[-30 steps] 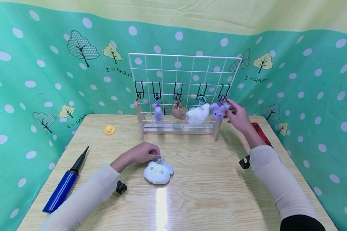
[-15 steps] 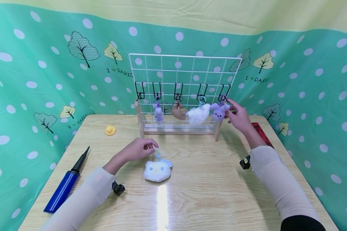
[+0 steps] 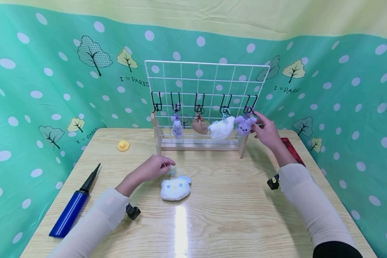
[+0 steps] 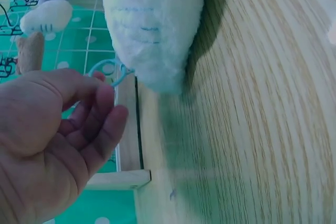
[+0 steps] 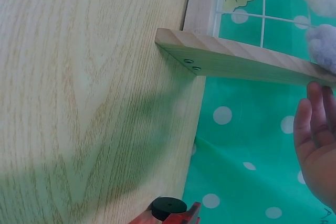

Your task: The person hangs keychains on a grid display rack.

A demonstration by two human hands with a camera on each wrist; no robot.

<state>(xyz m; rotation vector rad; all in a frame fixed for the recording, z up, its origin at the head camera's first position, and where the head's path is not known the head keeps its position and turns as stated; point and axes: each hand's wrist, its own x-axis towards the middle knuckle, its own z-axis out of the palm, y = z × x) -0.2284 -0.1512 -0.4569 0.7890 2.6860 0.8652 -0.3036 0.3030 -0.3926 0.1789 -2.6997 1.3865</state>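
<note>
My left hand (image 3: 153,167) pinches the pale blue ring (image 4: 107,68) of a white plush cat keychain (image 3: 175,189) with a blue bow. The cat's face is toward me in the head view, close over the table in front of the rack. At the rack's right end my right hand (image 3: 265,132) holds a purple plush keychain (image 3: 244,126) by its side, its index finger up at the black hook (image 3: 248,107). The plush hangs at that hook; part of the grip is hidden behind it. In the right wrist view, several fingers (image 5: 315,100) reach past the wooden foot.
A white wire rack (image 3: 206,62) on wooden feet stands at the back. From its hooks hang another purple plush (image 3: 177,128), a brown plush (image 3: 199,125) and a white plush (image 3: 221,129). A yellow duck (image 3: 123,146), a blue pump (image 3: 69,214) and a red object (image 3: 291,151) lie around.
My left hand has moved up and slightly left, its pinch now on the cat's ring with the strap drawn out upward. The cat has shifted slightly up toward the rack. My right hand stays put.
</note>
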